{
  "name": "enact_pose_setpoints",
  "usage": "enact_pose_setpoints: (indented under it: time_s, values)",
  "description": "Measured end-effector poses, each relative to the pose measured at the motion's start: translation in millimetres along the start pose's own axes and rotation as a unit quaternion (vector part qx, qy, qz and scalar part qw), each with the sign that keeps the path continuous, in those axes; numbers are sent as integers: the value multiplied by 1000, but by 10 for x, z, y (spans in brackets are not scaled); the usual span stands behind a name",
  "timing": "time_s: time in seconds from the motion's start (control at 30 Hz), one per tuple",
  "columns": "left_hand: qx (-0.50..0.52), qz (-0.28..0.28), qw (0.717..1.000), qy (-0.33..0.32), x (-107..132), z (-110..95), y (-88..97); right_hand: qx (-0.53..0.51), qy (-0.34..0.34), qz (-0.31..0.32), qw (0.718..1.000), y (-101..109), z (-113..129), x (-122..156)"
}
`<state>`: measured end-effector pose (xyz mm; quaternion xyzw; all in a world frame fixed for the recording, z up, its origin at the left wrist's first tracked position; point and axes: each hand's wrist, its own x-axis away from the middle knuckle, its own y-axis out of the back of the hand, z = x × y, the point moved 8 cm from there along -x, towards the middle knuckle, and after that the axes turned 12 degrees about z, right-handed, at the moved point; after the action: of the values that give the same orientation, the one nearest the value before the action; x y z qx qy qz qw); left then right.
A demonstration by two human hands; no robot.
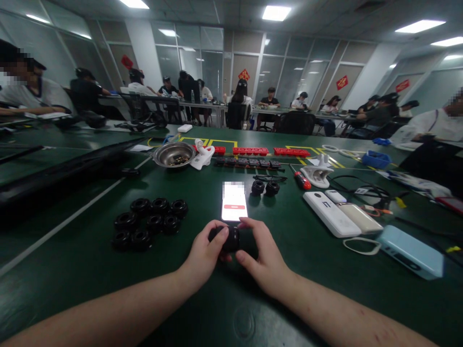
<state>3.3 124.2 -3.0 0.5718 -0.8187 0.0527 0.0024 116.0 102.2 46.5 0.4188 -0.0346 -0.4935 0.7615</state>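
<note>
My left hand (210,243) is closed around a black ribbed cylindrical part (231,238), holding it just above the green table in front of me. My right hand (263,253) is at the part's right end, its thumb and fingers spread apart with a gap between them. Whether its fingertips touch the part I cannot tell. Just beyond both hands lies a phone (234,202) with a lit white screen. Several black ring-shaped parts (155,222) are grouped to the left, and two similar black parts (265,188) sit behind the phone to the right.
A metal bowl (174,155) holds small brass-coloured pieces. Red strips (250,151) and a black strip (249,164) lie farther back. To the right are a red-handled screwdriver (302,180), a white power bank (331,214), a light-blue box (410,251) and cables. Other people sit at tables beyond.
</note>
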Motion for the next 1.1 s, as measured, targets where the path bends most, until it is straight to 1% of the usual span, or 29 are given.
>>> enact_pose_setpoints:
  time_s: [0.07,0.13,0.2,0.33,0.4,0.5,0.6,0.67,0.77,0.83,0.9,0.97,1.03,1.1]
  values:
    - [2,5,1000,12,1,1,-17,-3,-33,10,999,-17,-74,-15]
    - [-1,18,1000,23,-12,19,-36,1,-49,30,998,-42,-99,-35]
    - [-8,21,999,28,-29,42,-30,7,-33,40,999,-47,-56,-51]
    - [-19,-2,1000,4,-35,30,26,15,26,54,998,-63,78,-48]
    - [-20,-5,1000,-6,-20,0,25,11,20,46,999,-58,67,-33]
    - [-16,-3,1000,-4,6,-28,3,-1,-23,26,999,-38,-33,-17]
    - [-12,16,1000,6,0,-13,-33,4,-57,39,998,-59,-107,-26]
    - [-13,21,1000,13,-15,13,-32,17,-44,48,998,-65,-79,-39]
    - [-15,6,1000,16,-22,34,7,37,3,44,998,-55,26,-42]
    - [-17,-3,1000,12,-10,15,22,38,18,40,998,-54,59,-34]
    - [-24,-8,1000,8,11,-21,21,26,9,31,999,-45,38,-27]
    - [-24,-7,1000,9,26,-45,5,13,-14,24,1000,-37,-19,-24]
    - [-19,6,1000,12,23,-45,-23,11,-34,24,999,-33,-61,-26]
    - [-18,21,1000,11,5,-27,-44,21,-30,31,999,-35,-48,-33]
